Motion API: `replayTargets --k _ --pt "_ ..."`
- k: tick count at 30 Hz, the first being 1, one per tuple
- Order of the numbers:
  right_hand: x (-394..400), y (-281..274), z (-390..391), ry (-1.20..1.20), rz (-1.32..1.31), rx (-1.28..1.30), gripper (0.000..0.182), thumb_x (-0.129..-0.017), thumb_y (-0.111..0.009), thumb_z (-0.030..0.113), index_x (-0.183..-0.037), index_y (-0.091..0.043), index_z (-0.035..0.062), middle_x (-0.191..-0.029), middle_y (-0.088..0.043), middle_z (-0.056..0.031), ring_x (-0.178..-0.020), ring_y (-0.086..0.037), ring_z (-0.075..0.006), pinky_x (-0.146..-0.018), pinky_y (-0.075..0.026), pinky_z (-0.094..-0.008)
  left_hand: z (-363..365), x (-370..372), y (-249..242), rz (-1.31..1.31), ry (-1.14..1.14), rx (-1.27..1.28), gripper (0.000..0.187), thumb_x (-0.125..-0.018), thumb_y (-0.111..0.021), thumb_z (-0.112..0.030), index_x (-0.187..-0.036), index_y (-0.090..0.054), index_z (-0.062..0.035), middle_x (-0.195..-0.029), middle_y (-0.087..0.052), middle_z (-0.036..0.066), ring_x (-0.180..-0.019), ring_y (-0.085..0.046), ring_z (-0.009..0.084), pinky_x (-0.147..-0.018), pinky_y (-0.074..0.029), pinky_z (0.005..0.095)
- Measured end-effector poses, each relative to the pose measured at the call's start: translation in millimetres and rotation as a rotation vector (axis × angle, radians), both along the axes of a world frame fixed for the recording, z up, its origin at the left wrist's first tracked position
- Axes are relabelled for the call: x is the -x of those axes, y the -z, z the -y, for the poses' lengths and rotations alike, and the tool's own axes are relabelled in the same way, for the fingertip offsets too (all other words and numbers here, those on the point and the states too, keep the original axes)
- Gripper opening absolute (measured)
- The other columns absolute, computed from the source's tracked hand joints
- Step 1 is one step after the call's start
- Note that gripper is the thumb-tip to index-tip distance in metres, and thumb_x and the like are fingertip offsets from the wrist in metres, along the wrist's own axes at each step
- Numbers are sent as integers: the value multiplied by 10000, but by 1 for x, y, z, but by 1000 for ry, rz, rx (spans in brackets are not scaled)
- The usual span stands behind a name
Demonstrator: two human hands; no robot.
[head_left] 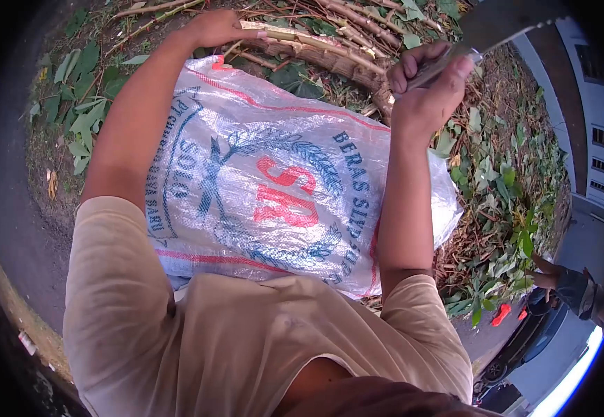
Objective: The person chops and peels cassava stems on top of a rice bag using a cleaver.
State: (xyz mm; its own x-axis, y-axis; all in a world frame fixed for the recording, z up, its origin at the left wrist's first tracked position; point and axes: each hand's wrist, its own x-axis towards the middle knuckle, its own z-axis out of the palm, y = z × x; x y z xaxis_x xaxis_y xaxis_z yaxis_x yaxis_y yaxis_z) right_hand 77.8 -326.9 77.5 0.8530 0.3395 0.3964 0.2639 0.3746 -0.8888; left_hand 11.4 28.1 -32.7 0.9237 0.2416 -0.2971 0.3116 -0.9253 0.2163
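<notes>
Between the left forearm [125, 142] and the right forearm [407, 201], a hand could pass forward over the woven rice sack [281, 243] until the bark-covered log [344, 66] crosses the way. The stick [326, 48] along it can be reached mid-length, between the left hand [213, 29] gripping one end and the right hand [433, 87]. Heaped branches [361, 24] obstruct a low path beyond. The broad-bladed knife [503, 29], raised in the right hand, bars the upper right.

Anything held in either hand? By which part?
Right hand: a large knife, by its handle. Left hand: thumb on a stem toward its left end; can't tell whether fingers close around it.
</notes>
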Motion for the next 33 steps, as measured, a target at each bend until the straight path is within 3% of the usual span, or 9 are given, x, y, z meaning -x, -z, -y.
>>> replayTargets --k 3,8,13,18,20,22,23,28,33 --pt "-1 59 -13 -165 -266 76 427 -1139 -448 459 -947 -475 78 -759 -444 -12 -607 -408 -69 -514 -354 -236 -2 -3 -8 81 -80 92 940 -854 -538 -896 -615 -688 1 -594 -596 163 -663 -669 311 -717 -508 468" --pt "-8 109 -29 -181 -960 294 494 -1084 -491 565 -955 -503 88 -695 -450 -7 -535 -374 -107 -497 -331 -283 22 -13 -17 -320 -154 23 1162 -873 -473 -897 -1202 -672 199 -1207 -680 389 -1198 -678 437 -1064 -487 488" --pt "-13 92 -28 -166 -626 300 575 -1088 -483 548 -952 -625 7 -625 -513 -22 -571 -564 -155 -520 -462 -341 12 -13 -4 -222 -119 -51 1176 -883 -447 -897 -1294 -631 189 -1295 -644 396 -1256 -646 452 -1112 -456 478" --pt "-28 10 -8 -47 -131 105 504 -1118 -434 516 -950 -554 57 -659 -467 0 -546 -462 -114 -502 -379 -290 4 -15 9 -297 -121 -32 1189 -885 -431 -900 -1342 -602 184 -1361 -610 392 -1318 -606 449 -1149 -434 469" --pt "-19 -13 -7 -114 -118 -87 414 -1140 -417 482 -956 -485 117 -678 -371 46 -542 -346 -54 -464 -271 -231 2 -12 14 -129 -78 -96 1018 -930 -462 -835 -950 -747 142 -1048 -708 384 -1067 -702 467 -1010 -492 494" --pt "-12 -22 -8 -83 -118 -255 375 -1149 -416 432 -968 -492 111 -681 -371 51 -540 -342 -53 -477 -281 -225 7 -14 10 -107 -78 -98 1024 -930 -457 -837 -957 -750 144 -1058 -707 385 -1068 -701 468 -1010 -492 494" --pt "-29 27 -18 101 120 -78 631 -1098 -422 567 -958 -618 -17 -661 -617 -81 -555 -607 -205 -563 -508 -365 8 -16 7 -159 -90 -86 1028 -933 -455 -836 -990 -746 148 -1088 -704 386 -1093 -696 469 -1024 -489 491" --pt "-35 133 -19 -178 -613 713 623 -1097 -429 570 -979 -616 -12 -666 -568 -75 -542 -559 -206 -550 -496 -358 21 -17 -10 -281 -119 -71 1093 -916 -380 -884 -1347 -663 79 -1397 -611 345 -1335 -589 448 -1165 -421 479" --pt "-30 58 -15 -156 -705 312 555 -1097 -443 557 -977 -553 27 -674 -487 -27 -520 -441 -145 -508 -402 -317 20 -13 -9 -198 -116 -76 1101 -918 -410 -873 -1357 -634 112 -1404 -609 341 -1355 -579 429 -1173 -416 466"
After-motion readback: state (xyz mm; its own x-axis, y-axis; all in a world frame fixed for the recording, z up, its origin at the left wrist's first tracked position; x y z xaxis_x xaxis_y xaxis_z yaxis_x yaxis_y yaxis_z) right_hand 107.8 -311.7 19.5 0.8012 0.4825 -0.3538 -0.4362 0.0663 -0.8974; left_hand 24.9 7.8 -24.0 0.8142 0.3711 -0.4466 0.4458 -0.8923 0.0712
